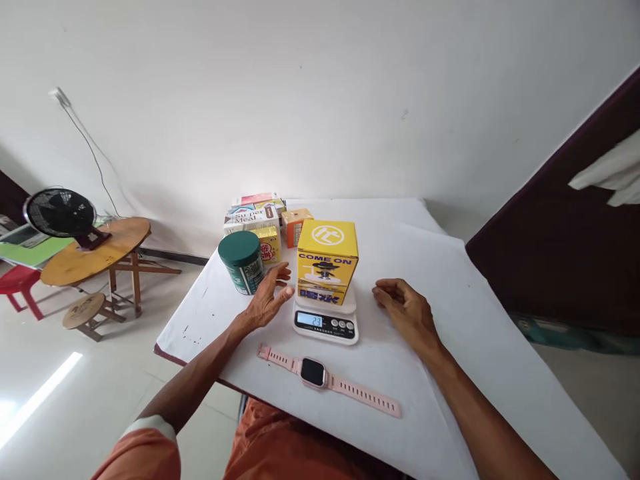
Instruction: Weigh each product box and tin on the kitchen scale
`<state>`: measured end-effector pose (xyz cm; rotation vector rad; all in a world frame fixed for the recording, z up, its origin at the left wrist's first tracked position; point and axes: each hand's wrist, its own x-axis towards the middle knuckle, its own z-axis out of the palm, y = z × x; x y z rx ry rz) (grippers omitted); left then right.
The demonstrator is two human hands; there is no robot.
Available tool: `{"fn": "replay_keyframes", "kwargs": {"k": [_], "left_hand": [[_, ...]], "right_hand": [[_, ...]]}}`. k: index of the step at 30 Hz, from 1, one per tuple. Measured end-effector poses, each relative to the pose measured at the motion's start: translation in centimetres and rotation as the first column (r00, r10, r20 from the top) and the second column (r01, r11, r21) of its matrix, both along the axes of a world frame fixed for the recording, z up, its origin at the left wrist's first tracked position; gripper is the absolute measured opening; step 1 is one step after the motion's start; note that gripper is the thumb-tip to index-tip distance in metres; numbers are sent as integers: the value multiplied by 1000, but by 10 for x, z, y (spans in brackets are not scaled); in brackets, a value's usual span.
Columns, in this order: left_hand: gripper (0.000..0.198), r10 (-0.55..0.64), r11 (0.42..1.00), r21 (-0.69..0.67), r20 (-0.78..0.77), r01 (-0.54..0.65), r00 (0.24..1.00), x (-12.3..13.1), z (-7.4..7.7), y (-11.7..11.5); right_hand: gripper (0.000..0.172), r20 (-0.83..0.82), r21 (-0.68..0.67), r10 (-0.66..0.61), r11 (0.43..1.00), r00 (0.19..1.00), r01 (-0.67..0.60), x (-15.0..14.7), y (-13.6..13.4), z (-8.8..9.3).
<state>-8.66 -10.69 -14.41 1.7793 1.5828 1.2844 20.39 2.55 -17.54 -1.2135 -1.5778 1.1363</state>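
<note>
A yellow box (327, 261) printed "COME ON" stands on a small white kitchen scale (326, 323) whose display is lit. My left hand (269, 295) rests open on the table just left of the scale, fingers stretched toward the box, between it and a green-lidded tin (241, 261). Right of the scale, my right hand (404, 308) lies on the table with fingers loosely curled, holding nothing, a short gap from the box. A pink smartwatch (320, 374) lies flat in front of the scale, near the table's front edge.
Several small cartons and boxes (260, 220) are stacked behind the tin on the white table (450, 347). A round wooden table (95, 248) with a black fan (60, 215), stools and a red chair stand at left. A dark panel (560, 267) rises at right.
</note>
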Motion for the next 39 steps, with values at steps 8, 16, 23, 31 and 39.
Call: {"fn": "replay_keyframes", "kwargs": {"k": [8, 16, 23, 31, 39], "left_hand": [[81, -79, 997, 22, -43, 80, 996, 10, 44, -4], [112, -60, 985, 131, -330, 109, 942, 12, 131, 20], [103, -285, 955, -111, -592, 274, 754, 22, 176, 64], [91, -341, 940, -254, -726, 228, 596, 19, 166, 101], [77, -257, 965, -193, -596, 175, 761, 30, 206, 119]], "right_hand": [[38, 51, 30, 14, 999, 999, -15, 1, -2, 7], [36, 49, 34, 14, 999, 999, -15, 0, -5, 9], [34, 35, 36, 11, 999, 999, -12, 0, -4, 9], [31, 14, 67, 21, 998, 1000, -22, 0, -3, 8], [27, -8, 77, 48, 996, 999, -47, 1, -5, 7]]}}
